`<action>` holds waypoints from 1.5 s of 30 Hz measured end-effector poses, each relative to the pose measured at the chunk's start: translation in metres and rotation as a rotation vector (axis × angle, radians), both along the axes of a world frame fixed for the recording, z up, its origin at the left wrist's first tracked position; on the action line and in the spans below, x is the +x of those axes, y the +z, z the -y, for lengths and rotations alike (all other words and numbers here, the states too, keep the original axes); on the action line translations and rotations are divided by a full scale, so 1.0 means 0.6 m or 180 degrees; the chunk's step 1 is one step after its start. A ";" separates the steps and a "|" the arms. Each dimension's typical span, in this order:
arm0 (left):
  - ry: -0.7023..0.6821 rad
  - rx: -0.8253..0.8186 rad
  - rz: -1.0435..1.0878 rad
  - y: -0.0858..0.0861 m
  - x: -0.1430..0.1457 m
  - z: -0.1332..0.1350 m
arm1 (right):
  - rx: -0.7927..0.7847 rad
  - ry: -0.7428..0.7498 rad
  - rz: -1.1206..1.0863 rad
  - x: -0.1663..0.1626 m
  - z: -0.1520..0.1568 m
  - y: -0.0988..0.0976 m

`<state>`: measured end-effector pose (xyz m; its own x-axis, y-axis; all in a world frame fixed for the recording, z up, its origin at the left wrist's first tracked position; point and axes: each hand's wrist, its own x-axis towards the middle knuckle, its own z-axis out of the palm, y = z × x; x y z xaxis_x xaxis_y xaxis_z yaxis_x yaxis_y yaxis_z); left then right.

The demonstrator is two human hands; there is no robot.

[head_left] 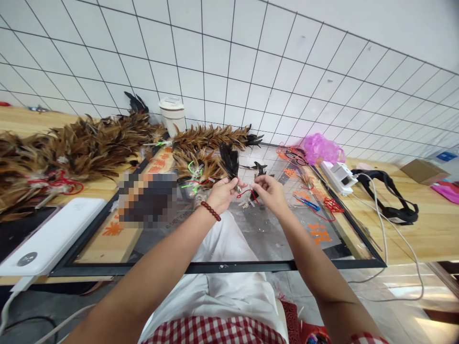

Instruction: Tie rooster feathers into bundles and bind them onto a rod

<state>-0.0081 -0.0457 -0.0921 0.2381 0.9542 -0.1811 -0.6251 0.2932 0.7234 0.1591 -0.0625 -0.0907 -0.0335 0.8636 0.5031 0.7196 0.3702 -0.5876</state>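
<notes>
My left hand point(223, 193) is closed on a small bunch of dark feathers point(229, 160) that stands up from its fingers. A red bead bracelet point(211, 210) circles that wrist. My right hand point(268, 190) is pinched on a red thread point(245, 193) that runs across to the feather bunch, with more dark feather bits point(258, 168) just behind it. Both hands hover above a glass pane in a black frame point(222, 266). Small feather quills point(247, 204) lie on the glass under the hands.
Heaps of brown feathers point(82, 145) cover the wooden table at left, with more bundles point(211, 138) by a white cup point(172, 114). A white power bank point(53, 239) lies front left. Blue-handled scissors point(309, 204), red string point(333, 205), a pink bag point(321, 148), a white box point(339, 177) and black straps point(390, 196) sit at right.
</notes>
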 end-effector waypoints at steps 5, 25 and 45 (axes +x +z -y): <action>0.0052 -0.0133 0.0285 -0.003 0.003 -0.001 | -0.0017 0.0658 0.0516 -0.023 0.014 -0.004; -0.2136 0.0235 -0.0526 -0.014 -0.005 0.016 | -0.2467 0.1708 -0.2335 0.013 0.004 0.010; 0.1120 0.0457 -0.0446 -0.020 -0.002 -0.023 | -0.1061 -0.0411 0.1635 -0.045 -0.217 0.009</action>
